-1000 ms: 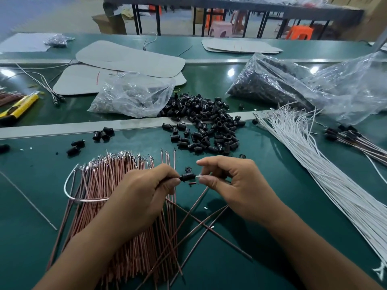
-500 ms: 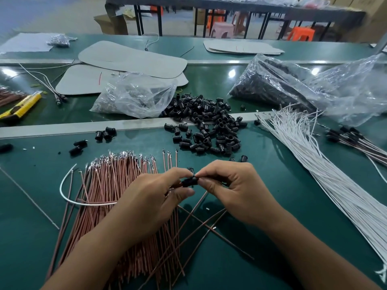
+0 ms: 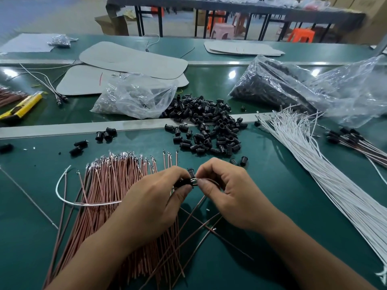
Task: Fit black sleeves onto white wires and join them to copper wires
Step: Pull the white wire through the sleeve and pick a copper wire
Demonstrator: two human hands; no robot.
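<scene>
1. Head view, hands: your left hand and right hand meet knuckle to knuckle above the green table, both forearms coming in from 6 o'clock.
2. Your left thumb and curled fingers are clamped on a black sleeve. A white wire trails out of that fist toward 9 o'clock and bends up in an arc over the table.
3. Your right thumb and forefinger are pressed together at the sleeve's right end, pinching a copper wire that curls under the fingertips. How far it sits in the sleeve cannot be told.
4. The bundle of copper wires lies under your left wrist, its tinned tips fanned toward 12 o'clock.
5. The loose pile of black sleeves sits at 12 o'clock from your hands. The sheaf of white wires runs from 1 o'clock down to 4 o'clock.
6. Containers: a slack clear bag at 11 o'clock holds a thin layer of small dark parts. A fuller clear bag at 1 o'clock is packed with dark pieces, too blurred to name.
7. A yellow utility knife lies at 10 o'clock, at the frame's edge.
</scene>
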